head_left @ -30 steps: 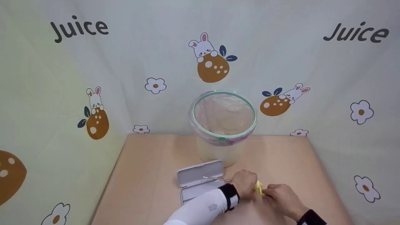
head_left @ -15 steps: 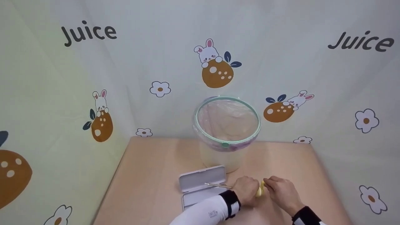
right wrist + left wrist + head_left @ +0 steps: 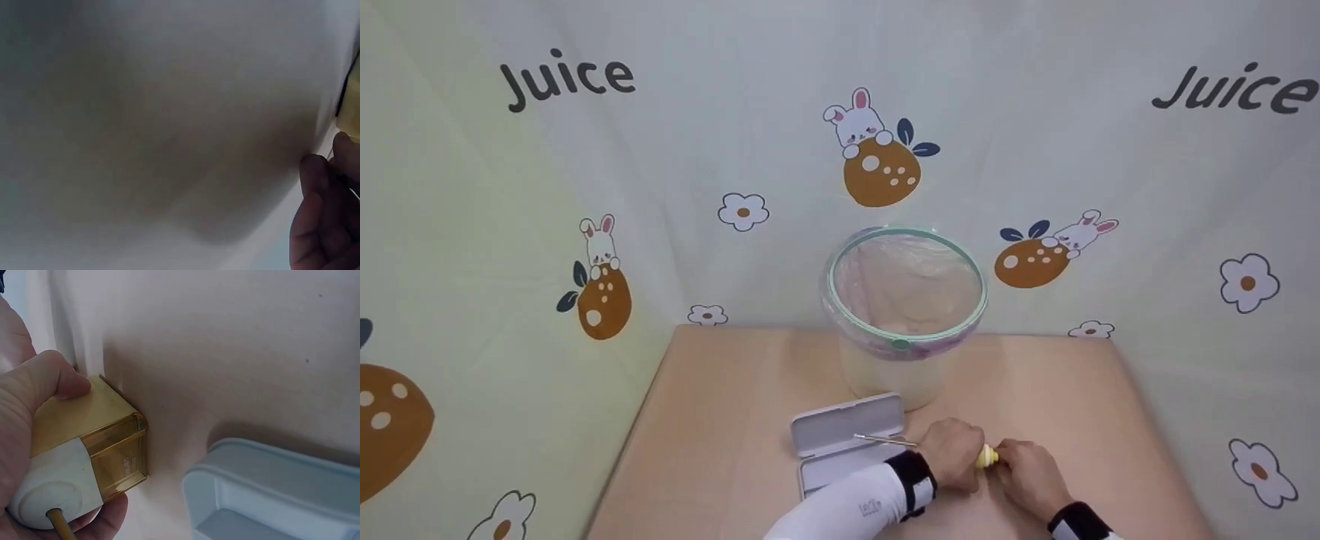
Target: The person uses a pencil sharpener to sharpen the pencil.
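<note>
A yellow pencil sharpener (image 3: 986, 456) with a crank on its side is gripped by my left hand (image 3: 955, 454), thumb on top and fingers beneath. In the left wrist view the sharpener (image 3: 93, 439) shows a see-through amber drawer and a white round front. A thin pencil (image 3: 885, 439) sticks out of that front, pointing left over the case. My right hand (image 3: 1033, 476) pinches the crank handle at the sharpener's right side; the handle itself is mostly hidden by the fingers. In the right wrist view, the bunched fingertips (image 3: 315, 169) sit just below the sharpener's yellow edge (image 3: 350, 107).
An opened grey pencil case (image 3: 847, 425) lies left of the hands, partly under the left sleeve. Behind it stands a bin (image 3: 901, 345) with a green rim and a clear liner. Patterned cloth walls border the table (image 3: 720, 390) at the back and sides.
The right hand has circled with the crank, rising and then dropping, while the left hand keeps holding the sharpener in place. The head view has shifted a little.
</note>
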A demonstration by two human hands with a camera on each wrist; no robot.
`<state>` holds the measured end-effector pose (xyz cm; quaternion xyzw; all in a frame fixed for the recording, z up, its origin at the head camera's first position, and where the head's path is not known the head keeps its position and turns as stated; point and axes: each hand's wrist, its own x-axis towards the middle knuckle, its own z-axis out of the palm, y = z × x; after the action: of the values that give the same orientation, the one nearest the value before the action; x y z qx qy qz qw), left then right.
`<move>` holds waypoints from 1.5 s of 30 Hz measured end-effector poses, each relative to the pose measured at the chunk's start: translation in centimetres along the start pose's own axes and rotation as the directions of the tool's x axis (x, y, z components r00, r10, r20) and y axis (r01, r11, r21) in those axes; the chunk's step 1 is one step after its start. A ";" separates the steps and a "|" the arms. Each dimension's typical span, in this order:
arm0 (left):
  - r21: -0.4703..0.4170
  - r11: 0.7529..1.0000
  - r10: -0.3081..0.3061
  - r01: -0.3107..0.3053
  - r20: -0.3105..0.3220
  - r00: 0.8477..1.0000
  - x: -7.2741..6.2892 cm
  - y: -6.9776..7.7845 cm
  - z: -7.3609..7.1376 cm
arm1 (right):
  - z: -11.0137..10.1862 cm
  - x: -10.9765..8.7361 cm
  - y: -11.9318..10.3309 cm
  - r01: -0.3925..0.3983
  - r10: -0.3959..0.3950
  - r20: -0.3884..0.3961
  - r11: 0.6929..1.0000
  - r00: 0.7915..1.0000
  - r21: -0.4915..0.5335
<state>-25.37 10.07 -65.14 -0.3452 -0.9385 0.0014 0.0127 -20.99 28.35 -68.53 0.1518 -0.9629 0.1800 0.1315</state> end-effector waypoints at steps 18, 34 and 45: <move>-0.008 1.000 -0.030 0.030 0.005 1.000 -0.3 1.1 0.4 | -2.2 -2.4 -0.3 0.110 -0.133 0.198 0.986 0.971 0.124; -0.004 1.000 -0.025 0.025 -0.053 0.998 -0.3 -0.2 0.2 | -5.7 -1.1 -2.0 0.130 -0.178 0.276 0.975 0.945 0.182; -0.003 1.000 0.013 -0.013 -0.039 0.999 -0.3 0.3 0.2 | -7.3 -0.9 -2.4 0.215 -0.232 0.151 0.969 0.961 0.124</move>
<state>-24.88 10.11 -65.37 -0.3511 -0.9358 -0.0071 0.0305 -17.87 29.27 -61.53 0.2808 -0.9362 0.2019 0.0630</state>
